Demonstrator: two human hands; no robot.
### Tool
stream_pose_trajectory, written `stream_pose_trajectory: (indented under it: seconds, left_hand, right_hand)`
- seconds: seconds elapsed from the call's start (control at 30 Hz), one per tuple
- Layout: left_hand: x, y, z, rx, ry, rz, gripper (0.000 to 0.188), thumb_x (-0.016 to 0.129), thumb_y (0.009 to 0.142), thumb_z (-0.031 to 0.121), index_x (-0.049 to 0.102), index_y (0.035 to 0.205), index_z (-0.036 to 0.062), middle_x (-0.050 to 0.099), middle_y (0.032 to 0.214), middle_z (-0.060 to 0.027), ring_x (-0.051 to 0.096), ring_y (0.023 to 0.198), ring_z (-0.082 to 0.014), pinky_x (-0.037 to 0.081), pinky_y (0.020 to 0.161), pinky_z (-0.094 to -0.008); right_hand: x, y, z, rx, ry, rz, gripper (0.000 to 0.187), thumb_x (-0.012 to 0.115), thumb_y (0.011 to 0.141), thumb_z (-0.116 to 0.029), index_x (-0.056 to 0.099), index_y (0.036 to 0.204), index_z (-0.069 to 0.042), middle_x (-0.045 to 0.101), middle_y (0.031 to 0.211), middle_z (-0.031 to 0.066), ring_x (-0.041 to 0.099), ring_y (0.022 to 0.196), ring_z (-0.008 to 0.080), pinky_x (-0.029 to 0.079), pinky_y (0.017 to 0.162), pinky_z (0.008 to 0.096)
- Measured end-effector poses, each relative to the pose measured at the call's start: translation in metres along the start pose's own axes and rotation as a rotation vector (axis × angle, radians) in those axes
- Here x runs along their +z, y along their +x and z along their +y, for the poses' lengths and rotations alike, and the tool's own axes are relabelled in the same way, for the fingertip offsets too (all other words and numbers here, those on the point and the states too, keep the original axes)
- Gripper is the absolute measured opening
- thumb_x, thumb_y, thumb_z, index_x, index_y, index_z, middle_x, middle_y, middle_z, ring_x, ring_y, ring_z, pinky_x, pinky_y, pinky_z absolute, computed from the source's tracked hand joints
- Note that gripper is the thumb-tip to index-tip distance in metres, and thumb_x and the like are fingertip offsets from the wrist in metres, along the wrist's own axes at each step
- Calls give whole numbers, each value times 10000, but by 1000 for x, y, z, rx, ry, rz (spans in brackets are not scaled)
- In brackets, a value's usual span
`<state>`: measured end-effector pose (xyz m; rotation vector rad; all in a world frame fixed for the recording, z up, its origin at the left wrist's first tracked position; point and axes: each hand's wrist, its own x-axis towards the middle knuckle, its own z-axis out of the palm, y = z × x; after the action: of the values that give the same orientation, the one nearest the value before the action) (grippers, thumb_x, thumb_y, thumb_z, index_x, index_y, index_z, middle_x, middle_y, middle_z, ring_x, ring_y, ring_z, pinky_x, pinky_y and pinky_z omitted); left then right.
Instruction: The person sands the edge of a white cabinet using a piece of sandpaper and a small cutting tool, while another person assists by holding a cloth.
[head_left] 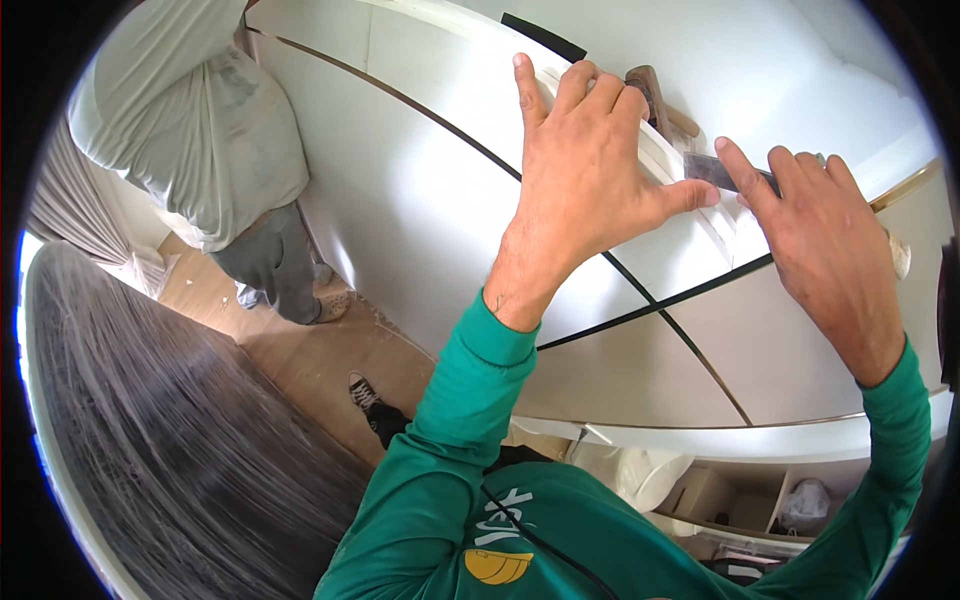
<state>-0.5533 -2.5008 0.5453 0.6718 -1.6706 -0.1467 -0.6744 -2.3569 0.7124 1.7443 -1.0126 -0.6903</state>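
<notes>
My left hand lies over a white trim strip along the top edge of a white panelled wall. Its fingers are spread, with the thumb stretched toward a flat metal blade. My right hand is closed round this grey, straight-ended tool, its index finger along the blade; the grip is hidden in the palm. Just beyond my left hand, a hammer with a wooden handle rests on the white surface, partly covered by my fingers. A dark flat strip lies farther back.
Dark lines divide the wall panels. At far left stands another person in pale, stained clothes. A large dark surface under wrinkled clear film fills the lower left. An open compartment with a plastic bag is at lower right.
</notes>
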Motion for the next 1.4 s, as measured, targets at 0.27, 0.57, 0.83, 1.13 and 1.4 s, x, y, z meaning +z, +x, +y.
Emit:
stream_pose_trajectory:
  seconds: [0.27, 0.57, 0.83, 1.13, 1.4]
  left_hand:
    - [-4, 2, 0, -11, -31, -5, 964, 834, 648, 860, 748, 1065, -5, 702, 1099, -119, 562, 1313, -374, 124, 1227, -816]
    - [3, -1, 0, -9, -44, -1, 966, 836, 651, 854, 729, 1076, -7, 677, 1106, -120, 549, 1321, -404, 100, 1223, -823]
    - [3, -1, 0, -26, -60, -2, 922, 869, 658, 808, 721, 1065, -6, 669, 1104, -108, 551, 1309, -407, 89, 1220, -815]
    - [3, -1, 1, -34, -66, -22, 869, 861, 712, 779, 702, 1071, 4, 667, 1116, -122, 540, 1330, -425, 75, 1219, -823]
    - [3, -1, -2, -24, -58, -24, 813, 855, 757, 739, 693, 1072, 7, 658, 1137, -147, 528, 1347, -439, 66, 1210, -834]
  right_hand:
    - [-2, 2, -1, -34, -5, -19, 504, 643, 938, -77, 665, 1441, -46, 607, 966, 59, 610, 887, 208, 480, 848, 361]
    - [1, 3, -1, -10, 29, -49, 527, 663, 919, -73, 674, 1445, -48, 568, 916, 60, 594, 865, 221, 476, 855, 371]
    - [5, 7, 6, -48, 34, -94, 566, 587, 957, -46, 622, 1521, -77, 547, 922, 81, 557, 871, 251, 450, 823, 392]
    - [4, 15, 17, -113, 43, -87, 531, 584, 962, -41, 643, 1489, -63, 541, 906, 73, 547, 831, 242, 452, 823, 381]
    - [6, 21, 20, -153, -2, -51, 481, 592, 978, -93, 662, 1453, -59, 527, 881, 57, 542, 815, 222, 443, 807, 381]
